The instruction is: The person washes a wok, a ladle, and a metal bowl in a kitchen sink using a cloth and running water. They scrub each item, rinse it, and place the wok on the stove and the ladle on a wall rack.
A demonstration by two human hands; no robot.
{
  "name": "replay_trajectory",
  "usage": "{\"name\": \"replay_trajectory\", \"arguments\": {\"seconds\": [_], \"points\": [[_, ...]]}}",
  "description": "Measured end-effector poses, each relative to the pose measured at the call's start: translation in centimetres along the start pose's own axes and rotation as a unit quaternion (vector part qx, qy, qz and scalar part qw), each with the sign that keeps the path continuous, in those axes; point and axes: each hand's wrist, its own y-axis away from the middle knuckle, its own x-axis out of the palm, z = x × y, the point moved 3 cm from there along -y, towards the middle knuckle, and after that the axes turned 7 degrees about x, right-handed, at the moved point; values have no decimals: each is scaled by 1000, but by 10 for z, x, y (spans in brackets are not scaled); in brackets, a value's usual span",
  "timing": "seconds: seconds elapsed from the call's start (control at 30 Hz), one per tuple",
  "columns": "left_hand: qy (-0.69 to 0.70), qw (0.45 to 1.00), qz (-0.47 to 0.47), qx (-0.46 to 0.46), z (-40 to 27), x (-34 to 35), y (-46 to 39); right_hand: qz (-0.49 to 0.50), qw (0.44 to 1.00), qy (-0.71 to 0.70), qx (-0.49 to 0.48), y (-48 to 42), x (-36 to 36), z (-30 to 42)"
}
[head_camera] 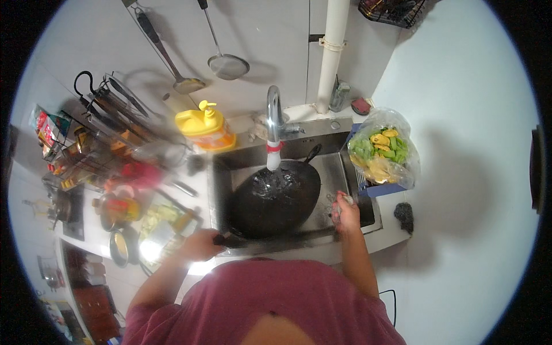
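Note:
A black wok [276, 215] lies tilted in the stainless steel sink [333, 166], under the chrome faucet [273, 108]. Water splashes on its inner surface below the white nozzle [273, 162]. My left hand [202, 245], slightly blurred, is closed around the wok's near handle [221, 239] at the sink's front left corner. The other handle [314, 152] points to the back right. My right hand [346, 213] is over the right side of the sink, apart from the wok. Its fingers curl around a small greyish scrubber [348, 199], mostly hidden.
A plastic bag of cut green and yellow vegetables [384, 148] sits in a blue rack [384, 189] at right. A dark scouring pad [404, 217] lies nearby. A yellow detergent jug [206, 127] stands behind left. Chopped vegetables [159, 217] and a metal bowl [118, 248] occupy the left counter.

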Motion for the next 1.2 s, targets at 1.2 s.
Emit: {"name": "replay_trajectory", "arguments": {"seconds": [1.2], "points": [[-94,979,-177,42,-5,27,-19,-59,992,54,-92,83,-26,5]]}}
